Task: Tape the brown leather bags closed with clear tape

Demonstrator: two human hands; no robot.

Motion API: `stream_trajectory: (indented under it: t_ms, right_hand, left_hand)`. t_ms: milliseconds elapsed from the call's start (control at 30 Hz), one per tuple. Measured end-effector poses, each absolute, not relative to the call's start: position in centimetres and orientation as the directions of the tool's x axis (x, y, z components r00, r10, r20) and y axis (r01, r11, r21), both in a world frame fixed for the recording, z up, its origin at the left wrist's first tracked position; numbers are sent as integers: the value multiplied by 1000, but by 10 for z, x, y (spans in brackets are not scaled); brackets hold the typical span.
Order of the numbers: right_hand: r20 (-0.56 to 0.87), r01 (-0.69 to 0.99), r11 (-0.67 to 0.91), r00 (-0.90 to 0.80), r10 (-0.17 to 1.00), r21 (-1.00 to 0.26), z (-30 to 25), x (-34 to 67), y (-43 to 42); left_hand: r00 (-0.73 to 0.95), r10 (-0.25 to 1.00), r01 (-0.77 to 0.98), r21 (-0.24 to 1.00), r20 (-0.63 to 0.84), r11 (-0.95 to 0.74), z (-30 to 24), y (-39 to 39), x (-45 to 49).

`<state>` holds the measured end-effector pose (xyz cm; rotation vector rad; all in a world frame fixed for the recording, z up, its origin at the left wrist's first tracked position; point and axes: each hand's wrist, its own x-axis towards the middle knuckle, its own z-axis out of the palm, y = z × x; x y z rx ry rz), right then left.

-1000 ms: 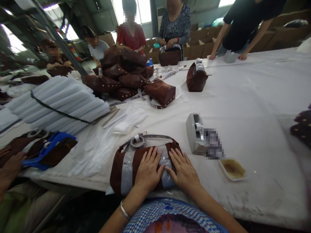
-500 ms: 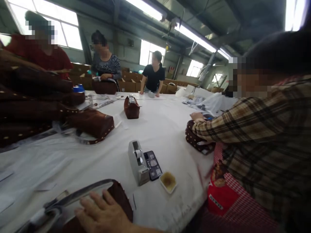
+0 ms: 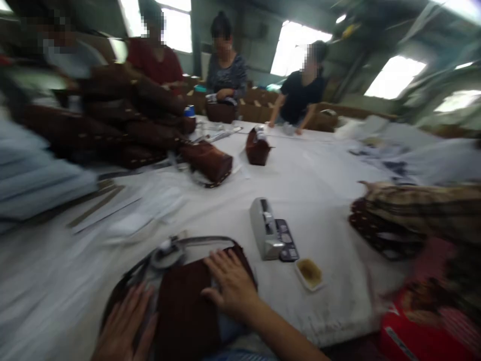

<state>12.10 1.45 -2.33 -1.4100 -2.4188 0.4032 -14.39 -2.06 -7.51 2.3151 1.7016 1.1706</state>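
Note:
A dark brown handbag (image 3: 188, 301) lies on the white-covered table right in front of me, its strap looping along the far side. My left hand (image 3: 126, 323) rests flat on the bag's left part, fingers stretched out. On its right part my right hand (image 3: 231, 283) is spread, thumb apart from the fingers. A greyish wrapped piece (image 3: 167, 256) sits by the strap. Beyond my right hand stand a grey tape dispenser (image 3: 266, 230), a dark phone-like case (image 3: 287, 240) and a small white dish (image 3: 310, 275) with something yellow-brown in it.
Brown bags (image 3: 112, 115) are piled at the left behind a stack of pale sheets (image 3: 37, 170). Single bags lie farther off, one brown bag (image 3: 208, 160) and another upright bag (image 3: 258, 146). At the right a co-worker's plaid sleeve (image 3: 424, 203) reaches over a studded bag (image 3: 376, 233).
My view has swung left, so things appear farther right. My left hand has come into sight on the bag. My right hand still lies on it, with more of the bag showing.

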Motion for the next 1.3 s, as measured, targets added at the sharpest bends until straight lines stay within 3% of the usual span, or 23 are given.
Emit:
stream_trajectory:
  t_ms: [67, 133, 200, 300, 400, 500, 600, 733, 900, 1000, 1133, 1200, 1300]
  right_hand:
    - [143, 794, 454, -436, 889, -403, -28, 123, 13]
    - [239, 795, 408, -333, 912, -448, -38, 133, 12]
    - [261, 781, 272, -144, 954, -562, -47, 149, 9]
    - [-71, 681, -104, 75, 995, -725, -53, 176, 4]
    - [-377, 510, -370, 96, 921, -776, -47, 189, 2]
    - [-363, 292, -351, 12, 932, -890, -31, 190, 1]
    - [-210, 132, -211, 22, 977, -968, -13, 195, -2]
    - [153, 320, 147, -8, 988, -936, -10, 212, -1]
    - [377, 515, 393, -141, 915, -762, -44, 225, 10]
    - [373, 658, 440, -251, 893, -611, -61, 233, 8]
    - [234, 769, 410, -337, 912, -491, -45, 245, -8]
    - [284, 796, 394, -289, 914, -460, -22, 239, -12]
    - [422, 797, 397, -199, 884, -456, 14, 208, -4]
  left_hand:
    - [15, 885, 844, 469, 465, -261, -68, -45, -160]
    - [-197, 919, 829, 559, 343, -31, -63, -58, -169]
    - [-420, 896, 683, 700, 143, 209, -59, -62, -174]
    - [-520, 818, 280, 855, -247, 436, -50, -63, -178]
    - [-314, 848, -54, 900, -427, 433, -35, -61, -182]
    - [-161, 923, -173, 930, -350, 323, -14, -58, -187]
    - [-198, 965, -112, 982, -174, 154, 3, -58, -193]
    - [-208, 975, 188, 981, 79, -40, 8, -54, -198]
    - [-155, 910, 624, 752, 385, -212, -18, -41, -192]
    - [-69, 921, 741, 638, 384, -211, -38, -41, -202]
    - [128, 974, 801, 559, 189, -213, -36, -50, -230]
    - [128, 974, 819, 535, 185, -210, -19, -49, -234]
    - [30, 948, 793, 570, 318, -216, 9, -32, -212]
